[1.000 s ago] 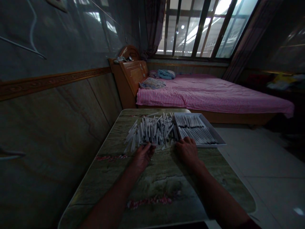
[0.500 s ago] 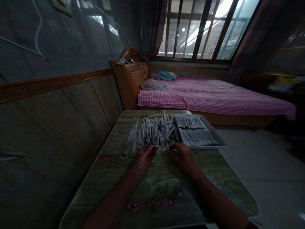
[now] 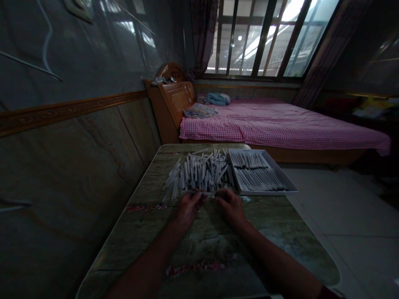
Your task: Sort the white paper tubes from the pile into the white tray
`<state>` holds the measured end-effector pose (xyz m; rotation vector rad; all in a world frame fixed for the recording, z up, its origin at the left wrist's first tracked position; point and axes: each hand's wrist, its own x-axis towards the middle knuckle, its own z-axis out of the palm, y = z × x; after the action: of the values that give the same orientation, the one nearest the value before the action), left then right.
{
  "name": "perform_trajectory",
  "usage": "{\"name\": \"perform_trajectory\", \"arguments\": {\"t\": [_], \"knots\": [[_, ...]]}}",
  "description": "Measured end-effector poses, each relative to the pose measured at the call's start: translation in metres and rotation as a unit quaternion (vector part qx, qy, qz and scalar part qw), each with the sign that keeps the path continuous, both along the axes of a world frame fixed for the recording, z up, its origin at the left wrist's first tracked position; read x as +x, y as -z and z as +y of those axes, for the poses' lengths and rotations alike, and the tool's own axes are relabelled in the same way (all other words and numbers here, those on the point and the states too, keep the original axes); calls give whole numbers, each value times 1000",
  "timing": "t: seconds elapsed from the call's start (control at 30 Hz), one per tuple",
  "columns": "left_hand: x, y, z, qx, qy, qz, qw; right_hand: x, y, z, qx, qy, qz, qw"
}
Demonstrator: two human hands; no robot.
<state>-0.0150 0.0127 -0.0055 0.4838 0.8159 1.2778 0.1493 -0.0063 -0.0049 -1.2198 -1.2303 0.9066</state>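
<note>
- Now the tube (image 3: 204, 193) lies crosswise in the fingers of the left hand (image 3: 188, 207), thumb and fingertips pinched about it, its right end pointing at the other hand.
- The right hand (image 3: 230, 209) has its fingertips drawn together at that end — whether they grip the tube or some small part, I cannot tell.
- A second ago the right hand was by the tray's near left corner; since then it has come across to the tube, while the left has hardly moved.
- Just beyond the fingertips spreads the pile (image 3: 199, 171) of loose tubes, many overlapping.
- Right of the pile sits the tray (image 3: 264, 193), two rows of tubes inside — its low wall stands between them and the right hand.
- Under everything is the table (image 3: 212, 245); past it, the bed (image 3: 264, 120).
</note>
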Motion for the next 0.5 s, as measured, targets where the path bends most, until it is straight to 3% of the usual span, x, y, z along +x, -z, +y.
{"name": "perform_trajectory", "arguments": {"t": [0.5], "knots": [[3,-2,-5,24,-13,40,999,3,3,2,19,14,-36,999]]}}
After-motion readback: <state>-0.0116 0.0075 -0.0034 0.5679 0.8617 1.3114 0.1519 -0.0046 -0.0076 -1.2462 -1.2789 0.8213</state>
